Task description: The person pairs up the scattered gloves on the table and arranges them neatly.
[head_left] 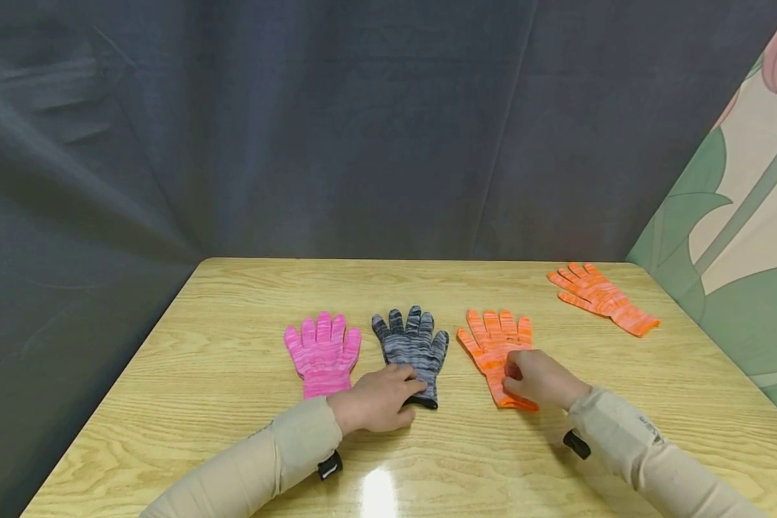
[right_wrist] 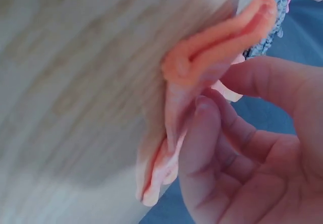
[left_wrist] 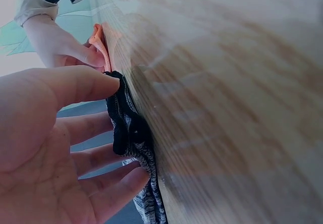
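1 orange glove [head_left: 490,345] lies on the wooden worktop [head_left: 226,316], fingers pointing away from the person, and the right grip [head_left: 544,378] pinches its fabric near the orange cuff [right_wrist: 175,68], which gapes a little. Left of it is a grey-and-black glove [head_left: 413,349]; over its wrist end the left grip [head_left: 378,399] has its fingers spread, touching the knit, with the thumb at the black cuff [left_wrist: 119,135]. I cannot tell how firmly the thumb bears on it. Further left lies a pink glove [head_left: 324,349], its lower end partly hidden by the left grip. A 2nd orange glove [head_left: 602,293] rests slantwise, well apart, toward the far right corner.

All 4 look like soft, stretchy knit: light, floppy, hardly fragile and unlikely to slip. The cuff seems the best hold, pinched at 2 spots; taken by 1 fingertip, a glove would probably droop and crumple.
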Demonstrator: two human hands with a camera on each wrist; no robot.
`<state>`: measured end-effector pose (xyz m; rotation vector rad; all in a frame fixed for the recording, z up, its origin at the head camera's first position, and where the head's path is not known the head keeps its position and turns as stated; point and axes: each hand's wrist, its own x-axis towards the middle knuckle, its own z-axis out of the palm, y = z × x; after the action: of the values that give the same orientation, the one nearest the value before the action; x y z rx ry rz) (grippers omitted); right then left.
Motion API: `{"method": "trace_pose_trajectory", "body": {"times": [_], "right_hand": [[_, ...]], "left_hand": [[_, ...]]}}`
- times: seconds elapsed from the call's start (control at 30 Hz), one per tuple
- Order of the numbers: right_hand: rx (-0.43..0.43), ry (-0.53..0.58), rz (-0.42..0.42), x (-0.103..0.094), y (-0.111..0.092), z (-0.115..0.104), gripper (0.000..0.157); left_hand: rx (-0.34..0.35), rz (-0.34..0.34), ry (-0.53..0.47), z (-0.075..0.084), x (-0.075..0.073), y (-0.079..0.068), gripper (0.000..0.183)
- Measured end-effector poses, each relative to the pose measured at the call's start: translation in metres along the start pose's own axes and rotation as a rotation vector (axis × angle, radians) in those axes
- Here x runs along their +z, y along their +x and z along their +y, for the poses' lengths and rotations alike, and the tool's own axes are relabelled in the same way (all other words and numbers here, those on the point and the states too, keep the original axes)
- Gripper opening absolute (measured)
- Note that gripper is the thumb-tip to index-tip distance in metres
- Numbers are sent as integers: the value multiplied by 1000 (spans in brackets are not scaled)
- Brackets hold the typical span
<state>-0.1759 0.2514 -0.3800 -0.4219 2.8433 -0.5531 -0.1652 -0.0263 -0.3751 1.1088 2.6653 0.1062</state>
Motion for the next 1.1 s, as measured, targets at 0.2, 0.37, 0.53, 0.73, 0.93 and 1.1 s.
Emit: {"method": "trace_pose_trajectory", "body": {"times": [0.2, 0.37, 0.53, 0.73, 0.93, 1.1], "right_hand": [[4, -28, 34, -10, 2, 2, 11], [11, -40, 52, -17, 3, 4, 9], [18, -36, 72, -22, 4, 7, 9], [46, -42, 97, -28, 8, 13, 11], [64, -55, 120, -34, 11, 21, 11], [62, -68, 144, -39, 14, 28, 12]], "left_hand": [[1, 1, -1, 0, 0, 0, 47], [0, 0, 0, -1, 1, 1, 46], [-7, -5, 4, -1, 1, 1, 47], [-10, -7, -6, -1, 1, 1, 46], [-14, -6, 1, -1, 2, 1, 47], [-8, 0, -2, -2, 2, 1, 47]]}}
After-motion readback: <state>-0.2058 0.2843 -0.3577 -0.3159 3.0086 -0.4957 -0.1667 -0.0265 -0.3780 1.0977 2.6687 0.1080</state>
